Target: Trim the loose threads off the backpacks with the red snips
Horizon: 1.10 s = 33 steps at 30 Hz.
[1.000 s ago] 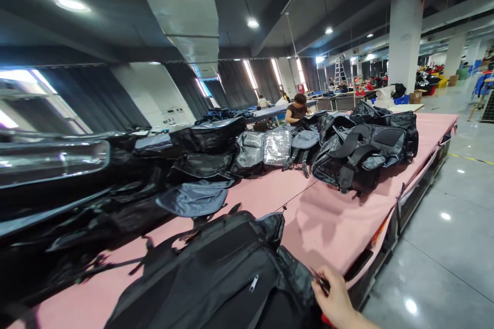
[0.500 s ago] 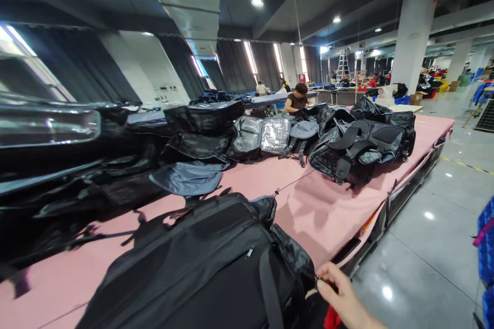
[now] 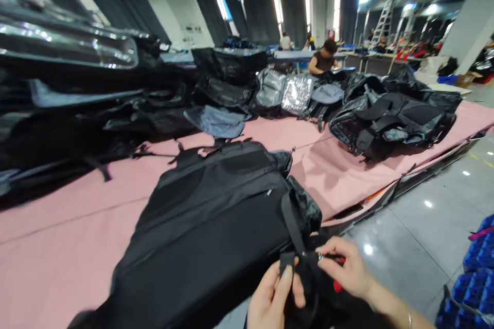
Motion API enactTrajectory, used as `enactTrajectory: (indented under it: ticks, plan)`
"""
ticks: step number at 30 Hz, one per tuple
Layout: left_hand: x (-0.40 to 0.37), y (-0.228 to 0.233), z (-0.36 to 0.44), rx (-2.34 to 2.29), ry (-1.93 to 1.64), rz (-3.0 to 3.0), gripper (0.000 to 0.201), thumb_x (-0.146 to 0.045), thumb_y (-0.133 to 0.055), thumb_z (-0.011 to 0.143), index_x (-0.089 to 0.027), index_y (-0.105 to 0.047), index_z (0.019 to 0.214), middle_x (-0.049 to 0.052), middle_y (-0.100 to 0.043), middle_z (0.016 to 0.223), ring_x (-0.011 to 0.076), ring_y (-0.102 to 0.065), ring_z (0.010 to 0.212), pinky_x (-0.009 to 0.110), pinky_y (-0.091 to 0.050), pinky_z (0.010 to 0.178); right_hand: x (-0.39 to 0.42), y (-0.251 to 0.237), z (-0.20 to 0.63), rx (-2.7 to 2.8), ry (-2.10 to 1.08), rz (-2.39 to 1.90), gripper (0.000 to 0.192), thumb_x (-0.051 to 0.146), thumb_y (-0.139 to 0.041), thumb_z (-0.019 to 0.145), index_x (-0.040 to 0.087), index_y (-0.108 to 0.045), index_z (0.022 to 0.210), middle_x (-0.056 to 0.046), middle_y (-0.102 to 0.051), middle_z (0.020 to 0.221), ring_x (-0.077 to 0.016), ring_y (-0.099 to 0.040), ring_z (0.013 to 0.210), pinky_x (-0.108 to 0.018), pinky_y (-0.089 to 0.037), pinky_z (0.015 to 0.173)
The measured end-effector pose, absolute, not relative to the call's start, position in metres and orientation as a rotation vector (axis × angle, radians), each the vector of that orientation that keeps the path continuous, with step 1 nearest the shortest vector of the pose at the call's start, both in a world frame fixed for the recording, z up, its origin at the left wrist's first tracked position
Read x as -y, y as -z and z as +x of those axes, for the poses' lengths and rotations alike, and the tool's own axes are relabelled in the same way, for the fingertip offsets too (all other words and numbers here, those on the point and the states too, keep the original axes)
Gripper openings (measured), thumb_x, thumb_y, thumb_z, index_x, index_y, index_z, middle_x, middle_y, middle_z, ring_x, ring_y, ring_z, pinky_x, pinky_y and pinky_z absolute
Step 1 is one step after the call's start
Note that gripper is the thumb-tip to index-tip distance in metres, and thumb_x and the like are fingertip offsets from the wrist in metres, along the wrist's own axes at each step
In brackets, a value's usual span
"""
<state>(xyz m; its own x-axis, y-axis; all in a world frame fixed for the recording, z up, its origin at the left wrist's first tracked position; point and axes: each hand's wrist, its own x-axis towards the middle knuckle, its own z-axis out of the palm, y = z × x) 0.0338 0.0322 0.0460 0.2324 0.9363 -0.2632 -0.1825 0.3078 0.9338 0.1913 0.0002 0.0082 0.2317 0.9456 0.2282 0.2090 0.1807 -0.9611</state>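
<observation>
Black backpack (image 3: 216, 216) on pink table (image 3: 57, 226), strap (image 3: 291, 226) pinched by left hand (image 3: 270, 295), right hand (image 3: 343, 270).

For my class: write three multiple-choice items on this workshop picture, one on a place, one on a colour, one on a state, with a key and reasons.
1. Where does the black backpack lie?
A on the floor
B on the table
C on a ladder

2. What colour is the table's cover?
A pink
B green
C white

3. What is the left hand doing?
A hanging free
B pinching a strap
C resting flat on the table

Key: B, the backpack rests on the cover; A, the cloth is pink; B, its fingers grip the strap's end beside the right hand.
</observation>
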Motion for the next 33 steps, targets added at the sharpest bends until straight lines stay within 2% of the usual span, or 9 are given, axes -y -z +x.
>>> enactTrajectory:
  ticks: [5, 9, 12, 16, 23, 29, 33]
  plan:
    - [-0.038, -0.044, 0.035, -1.001, -0.906, 1.016, 0.028, -0.042, -0.060, 0.076, -0.014, -0.060, 0.081, -0.004, -0.052, 0.051, 0.0090, -0.044, 0.046, 0.024, -0.038, 0.056, 0.004, -0.007, 0.197, 1.362, -0.798, -1.375, 0.018, 0.036, -0.061, 0.079, 0.019, -0.063, 0.087, 0.000, -0.060, 0.070, -0.0095, -0.051, 0.053, -0.020, -0.041, 0.047]
    - [-0.039, -0.038, 0.035, -0.993, -0.886, 1.045, 0.025, -0.038, -0.057, 0.079, -0.014, -0.058, 0.073, -0.003, -0.053, 0.052, 0.0090, -0.045, 0.047, 0.025, -0.038, 0.056, 0.002, -0.006, 0.197, 1.430, -0.805, -1.374, 0.020, 0.035, -0.061, 0.080, 0.019, -0.063, 0.090, -0.001, -0.062, 0.075, -0.0101, -0.055, 0.057, -0.019, -0.043, 0.046]
    - [-0.038, -0.036, 0.035, -0.987, -0.865, 1.079, 0.023, -0.036, -0.057, 0.079, -0.014, -0.058, 0.075, -0.003, -0.054, 0.054, 0.0085, -0.045, 0.046, 0.024, -0.039, 0.055, -0.001, -0.009, 0.196, 1.474, -0.744, -1.397, 0.019, 0.034, -0.062, 0.079, 0.019, -0.063, 0.090, -0.002, -0.063, 0.077, -0.0099, -0.055, 0.057, -0.018, -0.043, 0.045]
    - [-0.036, -0.036, 0.036, -0.993, -0.831, 1.098, 0.022, -0.035, -0.057, 0.079, -0.013, -0.059, 0.081, -0.003, -0.055, 0.056, 0.0082, -0.046, 0.046, 0.024, -0.040, 0.055, -0.008, -0.014, 0.196, 1.553, -0.667, -1.395, 0.016, 0.032, -0.062, 0.079, 0.019, -0.064, 0.089, 0.000, -0.062, 0.071, -0.0078, -0.049, 0.050, -0.019, -0.040, 0.044]
    - [-0.036, -0.036, 0.035, -1.011, -0.823, 1.085, 0.023, -0.037, -0.058, 0.078, -0.013, -0.059, 0.080, -0.003, -0.055, 0.055, 0.0084, -0.046, 0.045, 0.024, -0.040, 0.054, -0.010, -0.010, 0.197, 1.567, -0.594, -1.335, 0.014, 0.031, -0.059, 0.082, 0.019, -0.065, 0.087, -0.003, -0.066, 0.075, -0.0115, -0.058, 0.059, -0.020, -0.045, 0.047]
    - [-0.039, -0.030, 0.029, -0.994, -0.879, 0.934, 0.027, -0.037, -0.059, 0.078, -0.013, -0.060, 0.088, -0.003, -0.054, 0.054, 0.0074, -0.044, 0.044, 0.023, -0.035, 0.049, -0.006, -0.004, 0.202, 1.384, -0.717, -1.407, 0.018, 0.035, -0.059, 0.082, 0.018, -0.062, 0.086, -0.001, -0.063, 0.073, -0.0099, -0.055, 0.055, -0.020, -0.043, 0.046]
    - [-0.039, -0.029, 0.029, -1.005, -0.899, 0.962, 0.025, -0.037, -0.059, 0.078, -0.013, -0.059, 0.084, -0.003, -0.054, 0.054, 0.0076, -0.044, 0.045, 0.023, -0.036, 0.051, -0.004, -0.006, 0.205, 1.547, -0.674, -1.363, 0.017, 0.033, -0.061, 0.081, 0.019, -0.063, 0.091, -0.001, -0.063, 0.072, -0.0096, -0.054, 0.053, -0.020, -0.042, 0.044]
